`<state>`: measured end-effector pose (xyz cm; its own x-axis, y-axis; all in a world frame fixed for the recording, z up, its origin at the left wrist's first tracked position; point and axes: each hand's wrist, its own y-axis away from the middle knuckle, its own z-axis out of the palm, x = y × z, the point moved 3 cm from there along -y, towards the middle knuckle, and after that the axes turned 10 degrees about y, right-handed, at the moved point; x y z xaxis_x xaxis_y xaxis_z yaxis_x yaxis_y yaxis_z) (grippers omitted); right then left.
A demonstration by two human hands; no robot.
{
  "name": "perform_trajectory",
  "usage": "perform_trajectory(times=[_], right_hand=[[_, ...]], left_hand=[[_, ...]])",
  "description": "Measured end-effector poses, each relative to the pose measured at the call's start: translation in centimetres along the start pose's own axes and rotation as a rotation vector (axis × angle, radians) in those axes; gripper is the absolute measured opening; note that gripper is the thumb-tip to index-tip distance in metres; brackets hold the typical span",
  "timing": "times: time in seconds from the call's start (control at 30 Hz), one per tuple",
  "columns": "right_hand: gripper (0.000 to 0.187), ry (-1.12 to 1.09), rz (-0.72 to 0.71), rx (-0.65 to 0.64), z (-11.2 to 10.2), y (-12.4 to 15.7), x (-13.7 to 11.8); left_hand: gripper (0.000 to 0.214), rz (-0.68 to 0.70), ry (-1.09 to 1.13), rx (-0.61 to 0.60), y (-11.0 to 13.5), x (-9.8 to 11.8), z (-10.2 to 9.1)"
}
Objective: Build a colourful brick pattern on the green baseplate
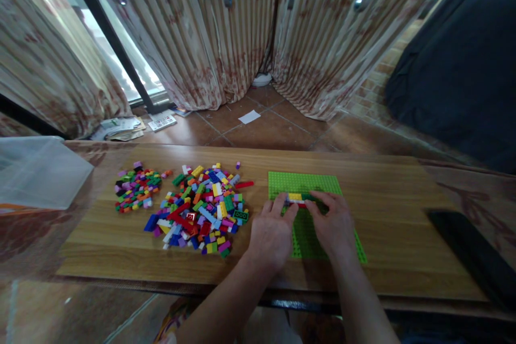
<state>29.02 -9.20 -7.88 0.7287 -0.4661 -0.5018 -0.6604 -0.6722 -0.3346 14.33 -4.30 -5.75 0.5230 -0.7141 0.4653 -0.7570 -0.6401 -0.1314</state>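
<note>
On a long wood-grained tabletop (395,215), a bright green studded plastic baseplate (304,180) lies right of the middle, and a small row of joined plastic bricks (295,196), with yellow, white, red and green showing, sits over its upper part. The person's bare left hand (272,231) has a narrow grip, fingertips closed about the row's left end; the bare right hand (334,220) holds the opposite end in a similar pinch, thumb near the front side and fingers partly covering the green bricks. Whether the row is pressed onto the studs cannot be told. Left of the baseplate spreads a large heap of mixed-colour plastic bricks (205,209), with a smaller heap of little multicoloured bricks (139,188) just beyond its left side. A translucent plastic bin (40,172) stands at the far left, and a flat black oblong object (475,252) lies at the right end.
</note>
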Motion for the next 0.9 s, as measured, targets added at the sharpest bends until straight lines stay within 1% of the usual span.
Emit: perform_trajectory(times=[0.17, 0.43, 0.53, 0.57, 0.63, 0.7, 0.73, 0.77, 0.83, 0.9], right_hand=[[0.039, -0.011, -0.011, 0.014, 0.1, -0.1, 0.1], [0.049, 0.02, -0.044, -0.021, -0.2, -0.1, 0.4], [0.047, 0.001, -0.006, -0.028, -0.7, -0.2, 0.5], [0.045, -0.009, 0.019, -0.019, -0.9, -0.2, 0.5], [0.042, -0.024, 0.053, 0.038, -1.7, -0.1, -0.1], [0.037, -0.06, 0.039, 0.098, -2.4, 0.1, -1.3], [0.035, -0.098, 0.015, 0.106, -2.6, 0.4, -2.1], [0.033, -0.148, -0.013, 0.097, -2.7, 0.7, -3.0], [0.027, -0.271, -0.087, 0.014, -2.3, 1.5, -4.8], [0.021, -0.339, -0.208, -0.109, -1.5, 2.6, -6.7]], left_hand=[[0.04, -0.015, -0.003, 0.023, 0.0, 0.2, 0.1], [0.038, -0.017, 0.027, 0.009, 0.1, 0.2, 0.0], [0.041, -0.017, 0.08, 0.057, 0.5, 0.1, 0.0], [0.042, -0.01, 0.117, 0.093, 0.6, 0.1, -0.1], [0.043, 0.01, 0.224, 0.191, 0.8, 0.1, -0.6], [0.04, 0.018, 0.346, 0.315, 0.9, -0.1, -1.6], [0.038, 0.013, 0.402, 0.38, 0.9, -0.4, -2.2], [0.036, 0.004, 0.448, 0.447, 0.8, -0.7, -2.8], [0.031, -0.019, 0.517, 0.573, 0.7, -1.8, -4.2], [0.027, -0.05, 0.552, 0.736, 0.7, -3.2, -5.6]])
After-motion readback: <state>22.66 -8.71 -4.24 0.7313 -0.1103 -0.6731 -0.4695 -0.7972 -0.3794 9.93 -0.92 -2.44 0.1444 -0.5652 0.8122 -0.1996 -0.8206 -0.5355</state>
